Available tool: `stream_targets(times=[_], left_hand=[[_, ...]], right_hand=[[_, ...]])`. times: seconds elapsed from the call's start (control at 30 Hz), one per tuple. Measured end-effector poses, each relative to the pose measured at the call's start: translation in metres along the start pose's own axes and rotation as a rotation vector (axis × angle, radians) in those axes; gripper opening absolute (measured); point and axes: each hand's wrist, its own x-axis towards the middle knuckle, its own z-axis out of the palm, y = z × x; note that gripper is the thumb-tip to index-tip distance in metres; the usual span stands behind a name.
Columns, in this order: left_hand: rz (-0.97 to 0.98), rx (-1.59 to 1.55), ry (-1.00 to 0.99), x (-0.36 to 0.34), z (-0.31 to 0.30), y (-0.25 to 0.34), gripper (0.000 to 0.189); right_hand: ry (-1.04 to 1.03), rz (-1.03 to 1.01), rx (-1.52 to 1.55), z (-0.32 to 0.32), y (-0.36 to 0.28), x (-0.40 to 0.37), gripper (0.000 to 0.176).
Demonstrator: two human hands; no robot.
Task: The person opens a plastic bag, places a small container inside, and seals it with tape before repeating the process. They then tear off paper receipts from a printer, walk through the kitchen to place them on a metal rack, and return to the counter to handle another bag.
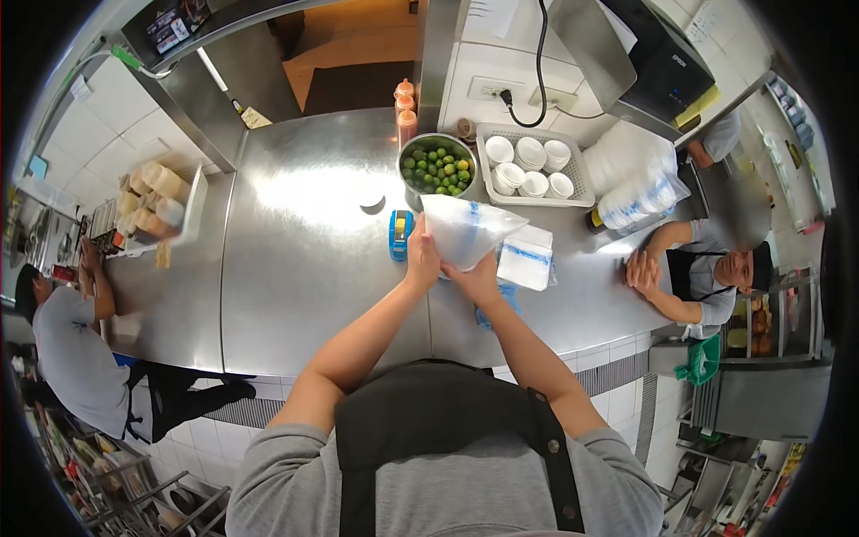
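Head view — I have the left hand (424, 258) and right hand (476, 279) closed on a plastic bag (467, 231), above the desk (313, 277) near the lime bowl (410, 192). It looks light, limp, slippery — best gripped along its edges.

Short grey sleeves, grey shirt, black apron bib with straps and round metal snaps.

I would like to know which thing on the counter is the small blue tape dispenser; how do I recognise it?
On the long steel counter, find the metal bowl of limes. The apparent tape dispenser lies just nearer, left of the left hand. It is compact and solid blue around a yellowish middle, unlike the crumpled blue plastic right of the hands.
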Motion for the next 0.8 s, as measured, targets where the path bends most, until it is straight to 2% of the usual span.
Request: stream_targets(times=[0.13, 0.23, 0.33, 0.43, 0.5, 0.53, 0.63, 0.73, 0.8], left_hand=[[-0.038, 0.012, -0.04, -0.008, -0.004, -0.005, 0.093], [-0.097, 0.003, -0.097, -0.018, -0.01, 0.003, 0.096], [-0.118, 0.033, -0.087, -0.035, -0.02, 0.009, 0.096], [-0.228, 0.078, -0.033, -0.069, -0.044, 0.021, 0.093], [-0.298, 0.115, 0.007, -0.089, -0.059, 0.027, 0.091], [-0.317, 0.11, -0.038, -0.096, -0.065, 0.029, 0.09], [-0.339, 0.092, -0.15, -0.108, -0.068, 0.033, 0.086], [-0.273, 0.074, -0.217, -0.104, -0.059, 0.052, 0.082], [-0.194, 0.085, -0.238, -0.098, -0.05, 0.061, 0.078]], right_hand=[[-0.069, -0.058, -0.098, -0.002, 0.002, 0.0, 0.112], [0.002, -0.105, -0.441, -0.013, -0.006, -0.019, 0.11], [0.079, -0.075, -0.508, -0.036, -0.036, -0.055, 0.103], [0.134, -0.011, -0.713, -0.052, 0.001, -0.11, 0.081], [0.011, 0.056, -0.788, -0.059, 0.022, -0.137, 0.064], [-0.055, 0.088, -0.82, -0.063, 0.023, -0.144, 0.055], [0.086, 0.094, -0.752, -0.079, 0.021, -0.121, 0.037], [0.378, 0.131, -0.799, -0.102, 0.04, -0.078, 0.035], [0.418, 0.208, -0.915, -0.114, 0.058, -0.061, 0.033]])
